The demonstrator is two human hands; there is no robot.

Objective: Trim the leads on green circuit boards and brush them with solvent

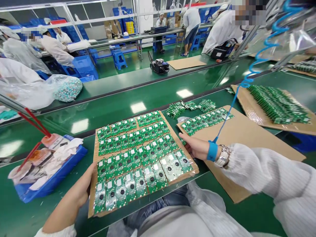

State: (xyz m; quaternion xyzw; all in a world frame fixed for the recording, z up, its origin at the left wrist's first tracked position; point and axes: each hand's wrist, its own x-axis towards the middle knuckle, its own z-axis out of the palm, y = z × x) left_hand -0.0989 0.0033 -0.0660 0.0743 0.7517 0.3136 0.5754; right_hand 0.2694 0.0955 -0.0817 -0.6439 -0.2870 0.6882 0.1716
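Note:
A sheet of cardboard [92,187] bearing rows of green circuit boards [132,186] lies in front of me, its near edge by my lap. Each board has a white square, and many show a black round part. My left hand [85,184] grips the sheet's left edge, its fingers mostly hidden. At the right edge is my right hand [196,147], thumb towards the boards and the other fingers largely out of sight beneath. A blue wrist strap [212,150] with a coiled cord circles my right wrist. To the right, a second cardboard sheet [249,141] carries one row of boards [207,121].
Loose boards [175,110] lie behind the sheets. Stacked boards [276,103] cover another cardboard at far right. A blue bin [55,174] with bottles and wipes stands left. Beyond the green conveyor [158,98] are a black device [160,66], a bag of small parts [67,89] and several people.

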